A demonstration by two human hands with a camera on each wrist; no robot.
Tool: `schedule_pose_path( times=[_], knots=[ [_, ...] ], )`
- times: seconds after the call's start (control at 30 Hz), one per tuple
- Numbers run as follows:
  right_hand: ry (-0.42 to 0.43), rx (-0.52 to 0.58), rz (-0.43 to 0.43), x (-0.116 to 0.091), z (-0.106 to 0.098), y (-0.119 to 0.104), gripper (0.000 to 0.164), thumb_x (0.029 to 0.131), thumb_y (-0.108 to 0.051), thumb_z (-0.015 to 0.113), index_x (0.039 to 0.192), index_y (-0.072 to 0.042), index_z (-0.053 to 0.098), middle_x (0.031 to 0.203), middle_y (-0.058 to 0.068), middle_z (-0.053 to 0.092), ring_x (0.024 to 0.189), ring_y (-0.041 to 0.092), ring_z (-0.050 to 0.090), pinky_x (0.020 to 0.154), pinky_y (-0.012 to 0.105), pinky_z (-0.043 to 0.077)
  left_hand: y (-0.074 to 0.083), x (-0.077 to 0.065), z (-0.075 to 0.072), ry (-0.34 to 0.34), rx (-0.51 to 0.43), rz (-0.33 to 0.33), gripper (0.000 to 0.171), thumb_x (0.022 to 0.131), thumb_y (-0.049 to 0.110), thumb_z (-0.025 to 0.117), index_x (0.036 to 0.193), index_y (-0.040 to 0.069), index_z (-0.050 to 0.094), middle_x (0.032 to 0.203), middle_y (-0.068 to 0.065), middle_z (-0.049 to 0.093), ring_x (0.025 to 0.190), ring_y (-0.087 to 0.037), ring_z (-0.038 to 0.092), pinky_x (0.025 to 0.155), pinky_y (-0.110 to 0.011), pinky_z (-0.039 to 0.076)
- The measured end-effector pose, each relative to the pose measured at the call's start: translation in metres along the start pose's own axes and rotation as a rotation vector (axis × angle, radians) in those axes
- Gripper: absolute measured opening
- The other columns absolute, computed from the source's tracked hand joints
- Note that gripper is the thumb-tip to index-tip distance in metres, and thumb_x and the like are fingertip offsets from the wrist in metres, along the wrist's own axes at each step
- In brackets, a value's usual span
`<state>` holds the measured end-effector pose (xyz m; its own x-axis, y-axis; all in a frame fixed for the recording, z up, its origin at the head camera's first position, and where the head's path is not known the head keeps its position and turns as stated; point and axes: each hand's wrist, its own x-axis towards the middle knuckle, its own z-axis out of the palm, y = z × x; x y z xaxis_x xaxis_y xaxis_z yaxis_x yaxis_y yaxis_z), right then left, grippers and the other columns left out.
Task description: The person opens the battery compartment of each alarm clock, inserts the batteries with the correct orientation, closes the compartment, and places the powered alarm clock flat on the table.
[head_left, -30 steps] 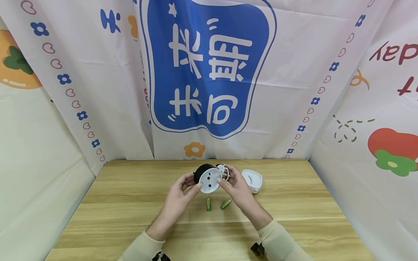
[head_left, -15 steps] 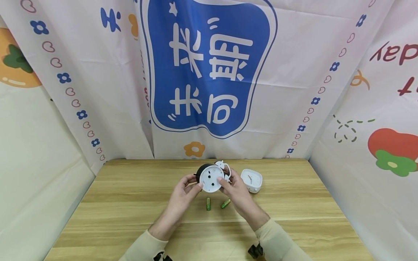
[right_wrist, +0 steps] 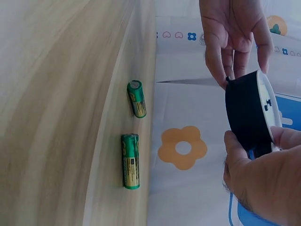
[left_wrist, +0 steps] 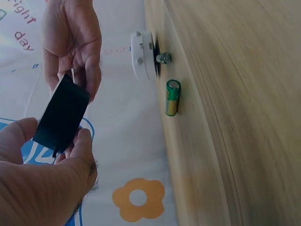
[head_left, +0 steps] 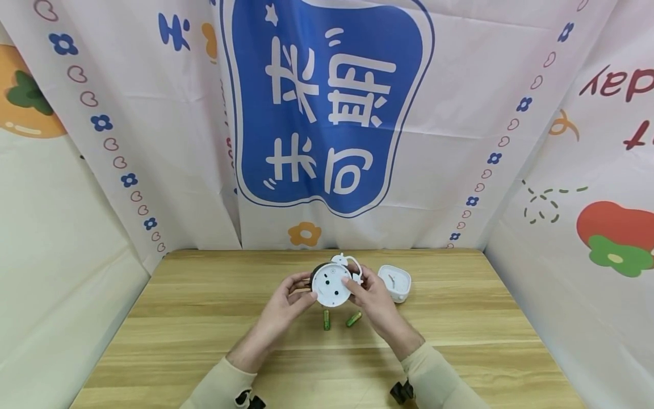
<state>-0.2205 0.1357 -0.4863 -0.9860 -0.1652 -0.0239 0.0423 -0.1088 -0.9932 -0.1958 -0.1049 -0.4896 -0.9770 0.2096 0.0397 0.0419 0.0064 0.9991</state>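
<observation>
A round twin-bell alarm clock is held up over the table, its white back with small dark knobs facing the head camera. Its side is black in the right wrist view, and a white handle and bells stick out at its upper right. My left hand grips the left edge, thumb on the rim of the back. On the other side my right hand holds the clock, thumb lying on the white back and fingers behind. Two green batteries, one upright in view and one slanted, lie on the table below.
Right of the hands, a white rounded-square clock lies face up on the wooden table. Printed cloth hangs behind the table's far edge and along both sides.
The alarm clock has turned so its white back faces the head camera more fully, and it has shifted slightly right. Both hands keep their hold; the batteries and white clock stay put.
</observation>
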Motion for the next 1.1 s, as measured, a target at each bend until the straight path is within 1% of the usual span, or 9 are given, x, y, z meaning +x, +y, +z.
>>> schedule_pose_path(
  times=[0.17,0.33,0.43,0.53,0.67,0.83,0.93,1.03,1.1],
  knots=[
    [-0.013,-0.096,0.003,0.0,-0.006,-0.003,0.043,0.117,-0.009,0.07,0.155,0.009,0.066,0.125,0.009,0.073,0.109,0.01,0.065,0.093,0.017,0.067,0.0,0.0,-0.009,-0.046,0.087,-0.007,0.065,0.113,0.014,0.076,0.17,-0.002,0.049,0.163,-0.029,0.061,0.149,-0.04,0.069,0.119,-0.03,0.06],
    [-0.049,-0.226,-0.021,-0.001,-0.011,-0.005,0.042,0.116,-0.014,0.073,0.152,0.007,0.071,0.124,0.011,0.076,0.107,0.01,0.065,0.091,0.016,0.065,0.0,0.002,-0.014,-0.095,0.129,-0.007,0.062,0.115,0.016,0.075,0.169,-0.003,0.05,0.166,-0.03,0.06,0.15,-0.043,0.069,0.124,-0.038,0.061],
    [-0.076,-0.321,-0.049,0.0,-0.014,-0.005,0.04,0.115,-0.017,0.075,0.149,0.004,0.075,0.125,0.015,0.078,0.105,0.011,0.066,0.088,0.017,0.061,-0.001,0.004,-0.017,-0.114,0.2,0.005,0.06,0.115,0.02,0.076,0.166,-0.003,0.054,0.166,-0.03,0.062,0.15,-0.045,0.069,0.124,-0.045,0.065],
    [-0.122,-0.41,-0.075,0.001,-0.016,-0.003,0.038,0.115,-0.019,0.076,0.147,0.002,0.077,0.131,0.019,0.081,0.107,0.011,0.068,0.089,0.019,0.06,-0.001,0.005,-0.019,-0.14,0.288,0.024,0.058,0.115,0.025,0.078,0.164,0.001,0.059,0.165,-0.028,0.064,0.149,-0.046,0.07,0.121,-0.05,0.067],
    [-0.185,-0.511,-0.103,0.001,-0.018,-0.002,0.037,0.114,-0.022,0.077,0.144,0.0,0.079,0.136,0.019,0.084,0.112,0.011,0.071,0.092,0.019,0.06,-0.001,0.007,-0.019,-0.189,0.341,0.034,0.057,0.116,0.027,0.077,0.164,0.001,0.06,0.164,-0.026,0.067,0.148,-0.047,0.071,0.117,-0.048,0.069],
    [-0.227,-0.586,-0.123,0.0,-0.017,-0.002,0.037,0.112,-0.024,0.08,0.142,-0.002,0.081,0.131,0.018,0.085,0.11,0.013,0.071,0.089,0.019,0.06,-0.001,0.01,-0.016,-0.239,0.365,0.029,0.056,0.117,0.026,0.076,0.161,-0.005,0.062,0.158,-0.027,0.071,0.143,-0.046,0.075,0.113,-0.042,0.071],
    [-0.233,-0.6,-0.134,-0.001,-0.016,-0.002,0.036,0.111,-0.023,0.081,0.141,-0.002,0.081,0.132,0.019,0.085,0.11,0.014,0.071,0.087,0.02,0.061,-0.002,0.01,-0.015,-0.244,0.392,0.034,0.053,0.117,0.025,0.075,0.157,-0.007,0.065,0.151,-0.026,0.076,0.138,-0.043,0.077,0.112,-0.044,0.071],
    [-0.23,-0.617,-0.143,-0.002,-0.015,-0.002,0.037,0.111,-0.024,0.081,0.141,-0.003,0.081,0.134,0.018,0.085,0.112,0.014,0.072,0.089,0.02,0.061,-0.003,0.01,-0.015,-0.23,0.41,0.038,0.05,0.117,0.024,0.075,0.155,-0.006,0.068,0.147,-0.024,0.078,0.135,-0.04,0.079,0.111,-0.045,0.071],
    [-0.226,-0.633,-0.143,-0.002,-0.016,-0.002,0.037,0.111,-0.025,0.081,0.142,-0.005,0.081,0.135,0.017,0.085,0.114,0.014,0.072,0.091,0.02,0.06,-0.004,0.011,-0.015,-0.225,0.418,0.042,0.049,0.117,0.024,0.075,0.155,-0.006,0.068,0.147,-0.024,0.079,0.134,-0.039,0.079,0.11,-0.043,0.071]
  ],
)
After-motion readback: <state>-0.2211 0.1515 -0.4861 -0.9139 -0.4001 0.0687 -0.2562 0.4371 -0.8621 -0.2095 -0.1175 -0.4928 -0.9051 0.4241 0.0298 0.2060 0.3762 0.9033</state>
